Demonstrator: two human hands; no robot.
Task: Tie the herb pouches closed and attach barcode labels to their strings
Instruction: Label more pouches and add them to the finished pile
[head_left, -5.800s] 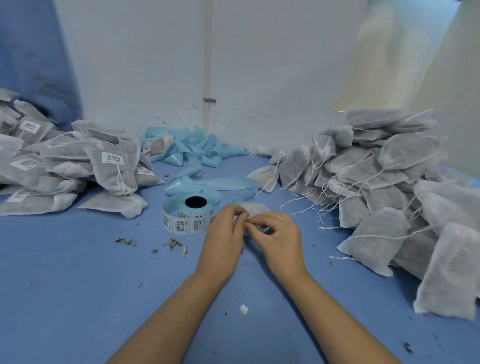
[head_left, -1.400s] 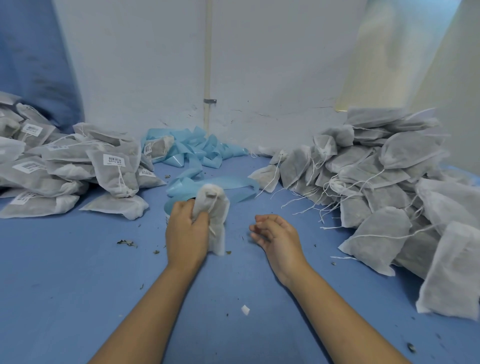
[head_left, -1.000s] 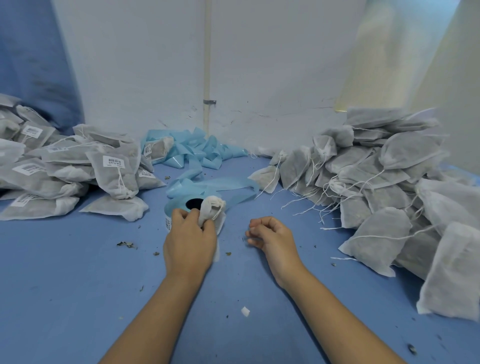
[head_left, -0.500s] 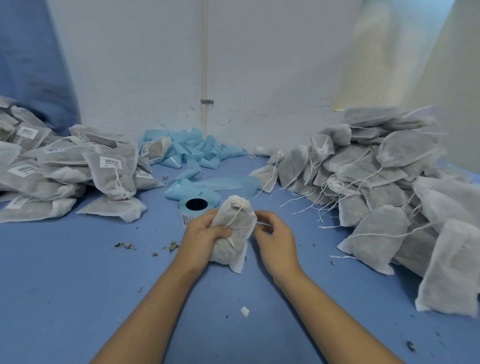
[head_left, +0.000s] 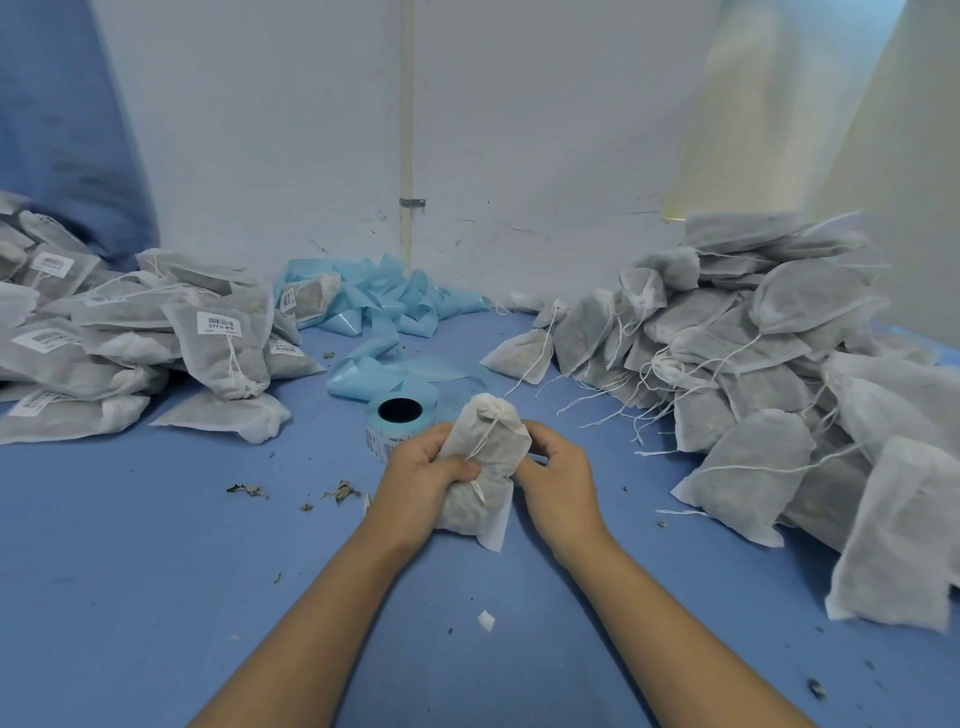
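A white herb pouch (head_left: 485, 457) stands upright at the centre of the blue table, its neck gathered and its white string hanging down the front. My left hand (head_left: 423, 475) grips the pouch's left side, thumb across its front. My right hand (head_left: 558, 480) holds the right side with fingers curled behind it. Just behind the pouch lies the roll of barcode labels (head_left: 397, 423), partly hidden by my left hand.
A pile of labelled pouches (head_left: 130, 343) lies at the left and a larger heap of unlabelled pouches (head_left: 769, 395) with loose strings at the right. Blue label backing strip (head_left: 374, 312) is crumpled at the back by the wall. Herb crumbs (head_left: 340, 491) dot the table.
My left hand carried a pouch from beside the label roll to the centre and stood it upright. My right hand, lying idle on the table, came up against the pouch's right side.
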